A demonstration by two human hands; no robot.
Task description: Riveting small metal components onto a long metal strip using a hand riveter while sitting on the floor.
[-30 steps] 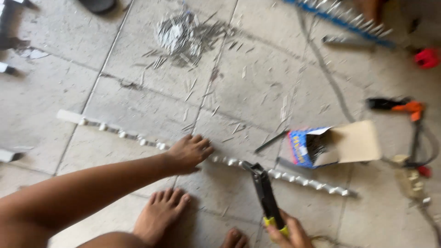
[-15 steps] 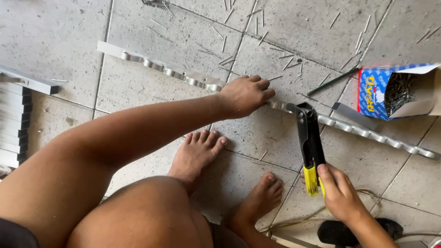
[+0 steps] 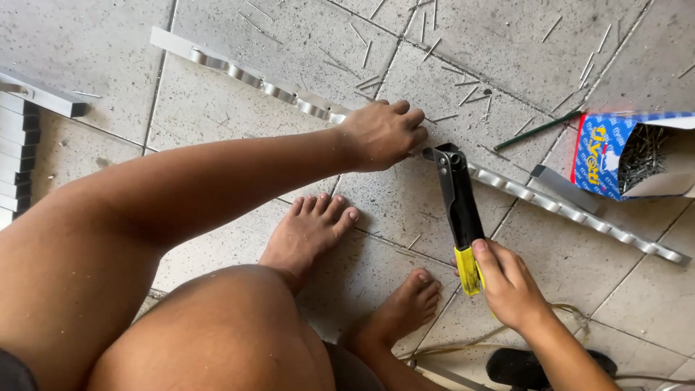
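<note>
The left hand (image 3: 380, 134) presses closed on the metal strip (image 3: 289, 98) lying across the floor (image 3: 87, 43). The right hand (image 3: 507, 282) grips the riveter (image 3: 457, 199), its head on the strip.

Hands (image 3: 381, 132) on riveter (image 3: 458, 206), strip (image 3: 289, 98)

Head view, single camera: worn on the person's head, facing steeply down at the tiled floor (image 3: 87, 43); close range, own knees and feet filling lower frame.
</note>
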